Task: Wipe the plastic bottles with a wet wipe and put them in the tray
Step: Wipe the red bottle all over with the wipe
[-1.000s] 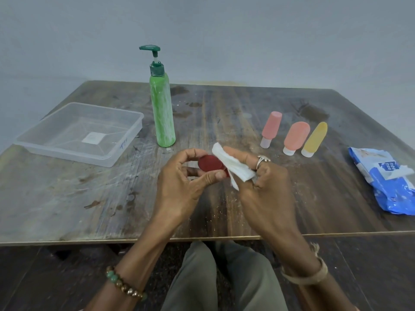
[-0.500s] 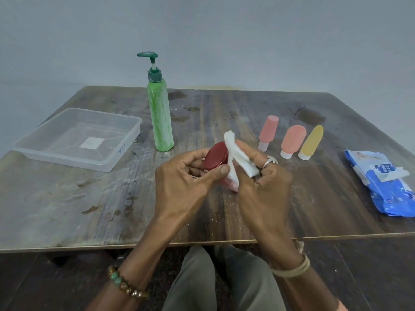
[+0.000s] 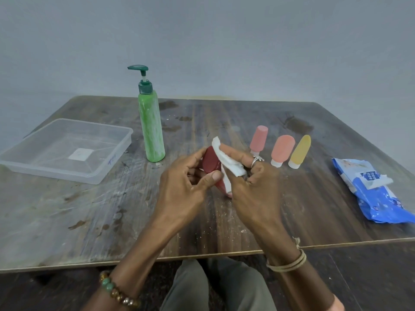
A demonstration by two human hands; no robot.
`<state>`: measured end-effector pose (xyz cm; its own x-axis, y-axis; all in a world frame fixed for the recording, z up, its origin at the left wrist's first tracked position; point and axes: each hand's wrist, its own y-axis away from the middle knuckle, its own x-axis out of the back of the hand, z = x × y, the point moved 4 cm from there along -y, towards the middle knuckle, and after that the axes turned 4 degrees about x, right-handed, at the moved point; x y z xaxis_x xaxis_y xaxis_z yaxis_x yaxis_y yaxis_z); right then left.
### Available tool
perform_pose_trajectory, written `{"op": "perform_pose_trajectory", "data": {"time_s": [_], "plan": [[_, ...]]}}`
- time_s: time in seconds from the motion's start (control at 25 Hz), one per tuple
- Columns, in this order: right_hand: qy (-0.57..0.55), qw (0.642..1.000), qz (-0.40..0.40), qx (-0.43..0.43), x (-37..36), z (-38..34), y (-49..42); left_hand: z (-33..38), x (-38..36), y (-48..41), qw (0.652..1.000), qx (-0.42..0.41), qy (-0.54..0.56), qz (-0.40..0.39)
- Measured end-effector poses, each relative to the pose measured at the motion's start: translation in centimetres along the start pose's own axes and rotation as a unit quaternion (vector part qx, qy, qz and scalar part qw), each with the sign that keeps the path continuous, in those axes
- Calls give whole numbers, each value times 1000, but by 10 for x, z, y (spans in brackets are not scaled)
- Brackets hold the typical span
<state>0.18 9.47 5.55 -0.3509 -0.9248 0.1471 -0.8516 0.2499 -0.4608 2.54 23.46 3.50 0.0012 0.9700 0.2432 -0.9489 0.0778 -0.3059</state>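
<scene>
Your left hand grips the red bottle; your right hand pinches a wipe against it, over a scuffed wooden table, grey wall beyond.

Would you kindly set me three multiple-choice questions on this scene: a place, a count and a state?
1. Where is the clear plastic tray relative to the green pump bottle? A) left of it B) right of it C) behind it
2. How many small bottles sit just left of the blue wipes pack? A) two B) three C) four
3. What is the state of the red bottle? A) lying in the tray B) standing beside the tray C) gripped by the left hand, the right hand holding a wet wipe against it
Key: 1 A, the tray is nearer the left edge; 2 B, pink bottle, salmon bottle, yellow bottle; 3 C, fingers curl round it.
</scene>
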Motion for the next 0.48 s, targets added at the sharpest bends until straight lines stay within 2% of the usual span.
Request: {"op": "perform_pose_trajectory", "data": {"time_s": [0.2, 0.32, 0.48], "plan": [[39, 999, -9, 18, 4, 4, 2, 0, -3, -6, 1000, 2, 0, 7], [16, 1000, 1, 23, 8, 3, 4, -2, -6, -11, 998, 30, 56, -18], [35, 999, -6, 33, 10, -1, 3, 1, -10, -10, 996, 28, 71, -36]]}}
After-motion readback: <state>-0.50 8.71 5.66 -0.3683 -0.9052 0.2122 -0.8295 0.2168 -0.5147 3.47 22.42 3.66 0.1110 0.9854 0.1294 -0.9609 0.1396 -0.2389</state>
